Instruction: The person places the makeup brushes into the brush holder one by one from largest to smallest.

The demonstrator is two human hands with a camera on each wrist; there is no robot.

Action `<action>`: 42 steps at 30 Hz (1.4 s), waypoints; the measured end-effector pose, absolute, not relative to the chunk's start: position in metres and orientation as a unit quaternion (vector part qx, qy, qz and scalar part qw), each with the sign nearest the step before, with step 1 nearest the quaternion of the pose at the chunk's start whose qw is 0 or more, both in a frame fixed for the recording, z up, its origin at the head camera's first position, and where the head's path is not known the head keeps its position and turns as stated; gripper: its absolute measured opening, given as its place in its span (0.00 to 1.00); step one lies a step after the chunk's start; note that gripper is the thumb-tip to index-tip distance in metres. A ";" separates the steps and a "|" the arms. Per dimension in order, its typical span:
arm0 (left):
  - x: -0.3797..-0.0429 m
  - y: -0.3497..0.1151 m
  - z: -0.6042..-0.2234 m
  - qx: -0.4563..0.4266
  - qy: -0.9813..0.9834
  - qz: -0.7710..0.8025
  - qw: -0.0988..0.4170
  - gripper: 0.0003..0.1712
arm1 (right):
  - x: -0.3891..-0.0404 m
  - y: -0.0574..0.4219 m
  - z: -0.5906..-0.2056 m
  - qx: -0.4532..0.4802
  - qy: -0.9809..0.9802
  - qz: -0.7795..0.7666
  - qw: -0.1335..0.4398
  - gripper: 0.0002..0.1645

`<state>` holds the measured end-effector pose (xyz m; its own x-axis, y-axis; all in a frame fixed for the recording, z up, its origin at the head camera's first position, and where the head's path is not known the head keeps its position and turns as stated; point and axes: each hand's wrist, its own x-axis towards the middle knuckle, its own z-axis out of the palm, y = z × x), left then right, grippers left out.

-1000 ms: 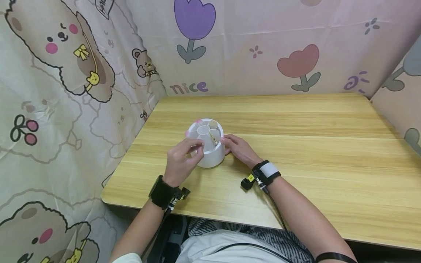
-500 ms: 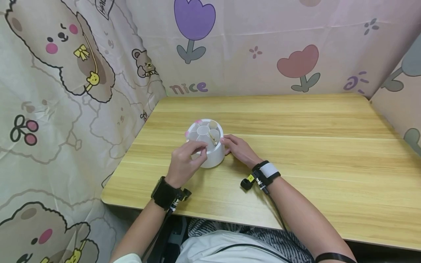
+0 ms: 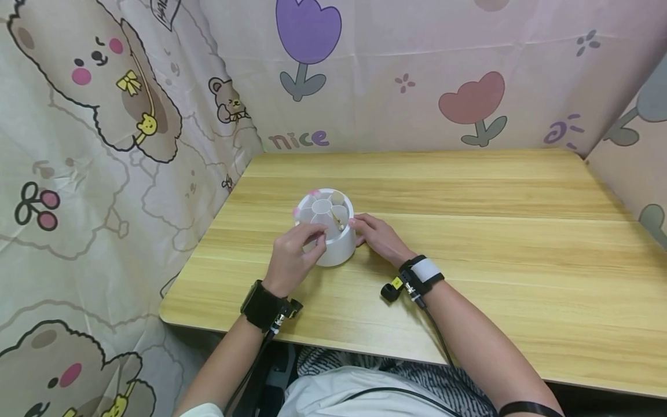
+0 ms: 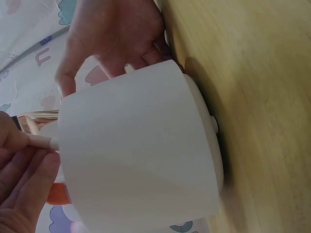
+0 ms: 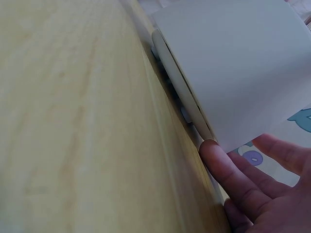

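Note:
A round white desk organizer (image 3: pixel 336 253), divided into compartments round a central cup, stands on the table. My left hand (image 3: pixel 293 258) is over its near left rim, thumb and fingertips pinching a slim pale stick (image 4: pixel 41 141); the stick's far end is hidden behind the organizer's wall in the left wrist view. My right hand (image 3: pixel 384 238) is at the organizer's right side, its extended fingers touching the wall and the base edge. A thin gold-coloured item (image 3: pixel 337 220) leans in a right compartment. An orange item (image 4: pixel 58 194) shows beyond the rim.
The wood-grain table (image 3: pixel 469 243) extends to the right and behind the organizer. Printed fabric (image 3: pixel 385 116) hangs along the back and sides. Cables (image 3: pixel 443 341) run from both wrist cameras toward the body.
My left hand has shifted slightly right and toward me along the organizer's near rim, still pinching. The right hand and the organizer have stayed in place.

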<state>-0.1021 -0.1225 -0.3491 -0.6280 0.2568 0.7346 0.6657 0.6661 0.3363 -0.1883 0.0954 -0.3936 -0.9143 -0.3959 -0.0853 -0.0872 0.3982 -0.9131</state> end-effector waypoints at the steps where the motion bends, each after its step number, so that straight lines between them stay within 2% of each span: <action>1: -0.102 -0.123 -0.349 -0.271 -0.850 -0.305 0.334 0.08 | -0.188 0.095 -0.393 -0.147 0.823 -0.529 0.146 0.38; 42: -0.100 -0.127 -0.341 -0.288 -0.839 -0.298 0.351 0.09 | -0.188 0.096 -0.394 -0.146 0.819 -0.534 0.149 0.39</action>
